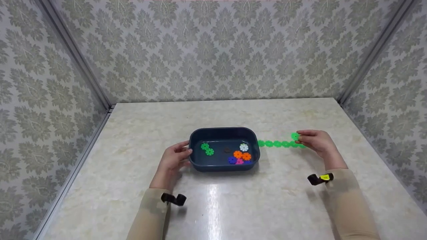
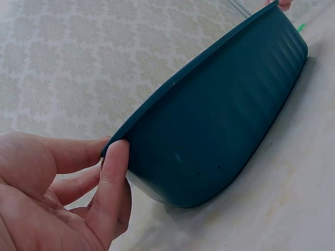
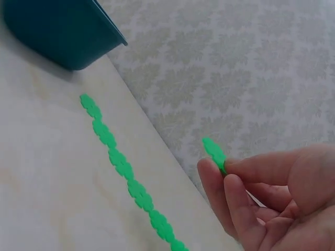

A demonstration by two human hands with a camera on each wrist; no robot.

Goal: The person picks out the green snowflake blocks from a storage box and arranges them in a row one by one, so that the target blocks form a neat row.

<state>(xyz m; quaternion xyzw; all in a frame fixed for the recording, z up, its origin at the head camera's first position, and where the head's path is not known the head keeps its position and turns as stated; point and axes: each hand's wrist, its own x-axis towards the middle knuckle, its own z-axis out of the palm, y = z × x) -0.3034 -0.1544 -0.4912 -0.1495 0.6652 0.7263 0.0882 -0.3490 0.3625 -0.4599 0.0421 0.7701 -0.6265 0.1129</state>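
Observation:
My left hand (image 1: 172, 157) grips the left end of a dark blue plastic basin (image 1: 224, 168), its thumb and fingers on the rim in the left wrist view. Between thumb and fingertips, my right hand (image 1: 316, 142) pinches a green notched snowflake disc (image 3: 212, 149), held above the table. Under and left of that hand, a row of several green snowflake discs (image 3: 121, 163) lies on the tabletop, running from the basin's right side. Inside the basin are two green discs (image 1: 209, 152), a white disc (image 1: 244, 147), two orange discs (image 1: 246, 156), blue ones (image 1: 232, 160) and a pink one (image 1: 239, 161).
The pale marbled table (image 1: 150, 125) meets a patterned wall (image 1: 206, 50) at the back, with similar walls on both sides. A black wrist camera (image 1: 173, 199) sits on the left sleeve and another camera (image 1: 320, 178) with a yellow label on the right.

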